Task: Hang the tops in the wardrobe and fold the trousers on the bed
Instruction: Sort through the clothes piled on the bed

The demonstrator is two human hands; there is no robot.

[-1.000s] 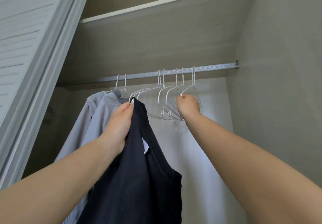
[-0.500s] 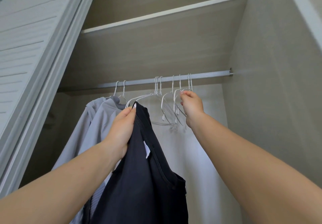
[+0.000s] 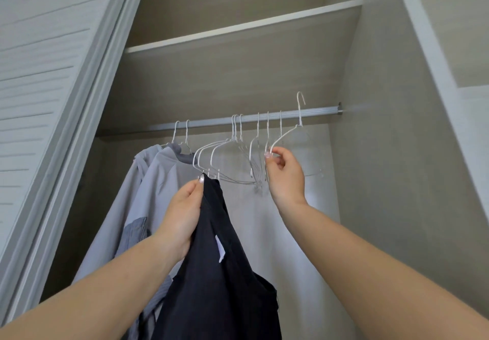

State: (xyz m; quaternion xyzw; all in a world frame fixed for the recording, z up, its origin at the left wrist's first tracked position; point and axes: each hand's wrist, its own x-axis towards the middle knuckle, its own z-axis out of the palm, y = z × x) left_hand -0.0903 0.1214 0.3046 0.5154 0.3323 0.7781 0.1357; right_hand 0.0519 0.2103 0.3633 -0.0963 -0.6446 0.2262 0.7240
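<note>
left hand (image 3: 182, 215): gripping the black top (image 3: 219, 281) at its upper edge, fingers curled round the fabric; thumbnail at the highest point of the cloth.
black top: hangs from the left hand in front of the wardrobe opening, below the rail (image 3: 246, 120), not on any hanger. White label visible inside the neckline.
right hand (image 3: 284, 173): fingertips pinching the sloping shoulder wire of the lifted hanger (image 3: 288, 134).
lifted hanger: white wire, hook raised above the rail and clear of it, near the rail's right end. Lower bar blurred.
empty hangers (image 3: 232, 151): white wire, several still hooked on the rail, bunched at its middle, between the grey tops and the right hand.
grey tops (image 3: 148, 189): two, hung at the left end of the rail, each on its own hanger; just behind and left of the black top.
rail: runs under the shelf (image 3: 238, 28), right end fixed to the wardrobe side wall (image 3: 383, 154).
door (image 3: 39, 75): white, slatted, along the left edge of the opening.
</note>
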